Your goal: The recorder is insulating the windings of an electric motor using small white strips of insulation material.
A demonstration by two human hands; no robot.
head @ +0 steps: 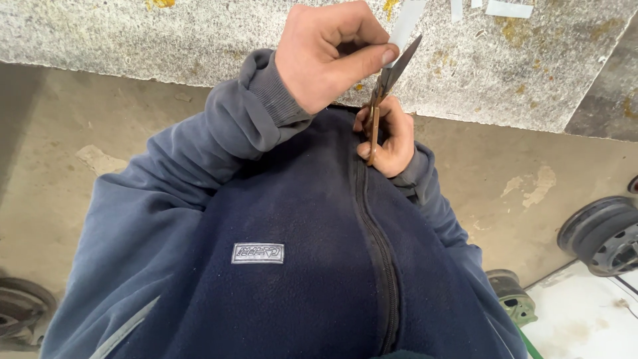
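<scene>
The left hand [332,53] pinches a white strip [407,23] of tape or paper between thumb and forefinger, the fingers [372,56] closed on its lower end. The strip rises from the pinch up and slightly right, its long axis nearly upright in the view, and runs out past the top edge.

The right hand [392,136] grips the scissors [385,86] by their brownish handles, fingers wrapped shut around them just below the left hand. The scissors run steeply from the handles up to the dark blades, which point up and right. The blades sit at the strip just beside the left thumb tip; how far apart they stand cannot be told.

Both hands hover over the edge of a rough grey stone surface [166,40], where more white strips [508,8] lie. A blue fleece [299,266] fills the foreground above a concrete floor [531,193] with wheel rims [601,236].
</scene>
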